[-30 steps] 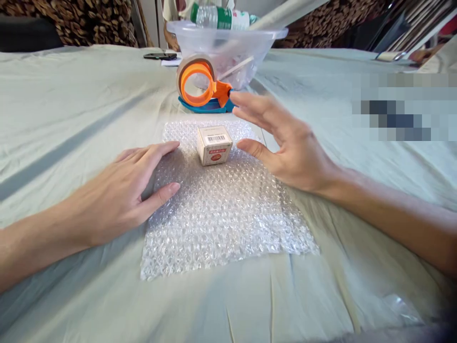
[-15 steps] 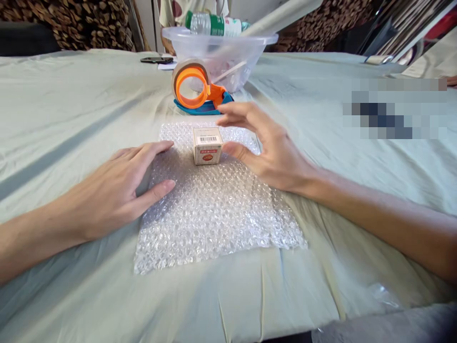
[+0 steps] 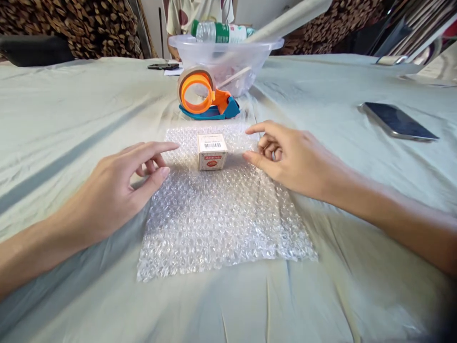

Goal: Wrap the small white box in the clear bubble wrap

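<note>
Small white cardboard box [image 3: 212, 151] with barcode top and red label sits upright on far-centre part of a clear bubble wrap sheet [image 3: 221, 224], spread flat on a pale green cloth-covered table [image 3: 71, 119]. Left hand [image 3: 114, 190] at the sheet's left edge, index finger stretched toward the box, thumb out, other fingers curled; loose, empty, fingertip short of the box, a gap between them. Right hand [image 3: 293, 159] on the sheet's right edge near its far corner, index and thumb extended toward the box, rest curled under; holds nothing, thumb tip near the box's right side, not touching. Near half of sheet bare, near edge well in from table edge. Just beyond the sheet's far edge: orange and blue tape dispenser [image 3: 205, 95] with tan tape roll, then clear plastic bowl [image 3: 224, 59]. Dark smartphone [image 3: 398, 121] lies far right, well apart. Open cloth left and right of the sheet.
</note>
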Available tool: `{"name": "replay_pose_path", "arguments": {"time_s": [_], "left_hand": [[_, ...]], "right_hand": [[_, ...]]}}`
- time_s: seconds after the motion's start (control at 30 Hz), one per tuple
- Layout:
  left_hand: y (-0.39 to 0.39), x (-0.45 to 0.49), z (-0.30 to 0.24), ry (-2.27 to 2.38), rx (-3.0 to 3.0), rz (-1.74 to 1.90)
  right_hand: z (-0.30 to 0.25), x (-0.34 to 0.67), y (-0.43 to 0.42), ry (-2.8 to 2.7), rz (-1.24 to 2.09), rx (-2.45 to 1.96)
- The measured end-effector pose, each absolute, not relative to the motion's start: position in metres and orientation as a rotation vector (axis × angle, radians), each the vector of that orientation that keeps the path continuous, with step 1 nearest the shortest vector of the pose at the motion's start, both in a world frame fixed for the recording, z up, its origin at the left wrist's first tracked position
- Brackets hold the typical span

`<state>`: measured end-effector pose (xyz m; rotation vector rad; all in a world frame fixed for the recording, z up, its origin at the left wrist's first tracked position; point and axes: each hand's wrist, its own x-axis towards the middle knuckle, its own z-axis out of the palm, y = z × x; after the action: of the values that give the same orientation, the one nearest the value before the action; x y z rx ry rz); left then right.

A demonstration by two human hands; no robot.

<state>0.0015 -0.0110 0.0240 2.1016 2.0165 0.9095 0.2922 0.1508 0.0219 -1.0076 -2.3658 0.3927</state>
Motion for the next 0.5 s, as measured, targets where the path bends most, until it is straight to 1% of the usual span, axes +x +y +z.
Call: {"name": "replay_pose_path", "arguments": {"time_s": [0.07,0.13,0.33,0.4,0.5], "left_hand": [[-0.013,0.003,0.024,1.958,2.024,0.966],[-0.013,0.004,0.023,1.871,1.910,1.052],[-0.010,0.011,0.028,1.640,1.614,1.420],[-0.008,0.014,0.032,1.616,1.439,1.418],[-0.006,0.015,0.034,1.569,1.232,1.310]], "right_hand": [[0.022,0.291,0.145,-2.259,0.524,-0.932],[0.023,0.289,0.141,-2.144,0.737,-0.886],[0.026,0.285,0.136,-1.738,1.333,-0.752],[0.027,0.284,0.137,-1.632,1.475,-0.761],[0.026,0.282,0.138,-1.548,1.627,-0.792]]}}
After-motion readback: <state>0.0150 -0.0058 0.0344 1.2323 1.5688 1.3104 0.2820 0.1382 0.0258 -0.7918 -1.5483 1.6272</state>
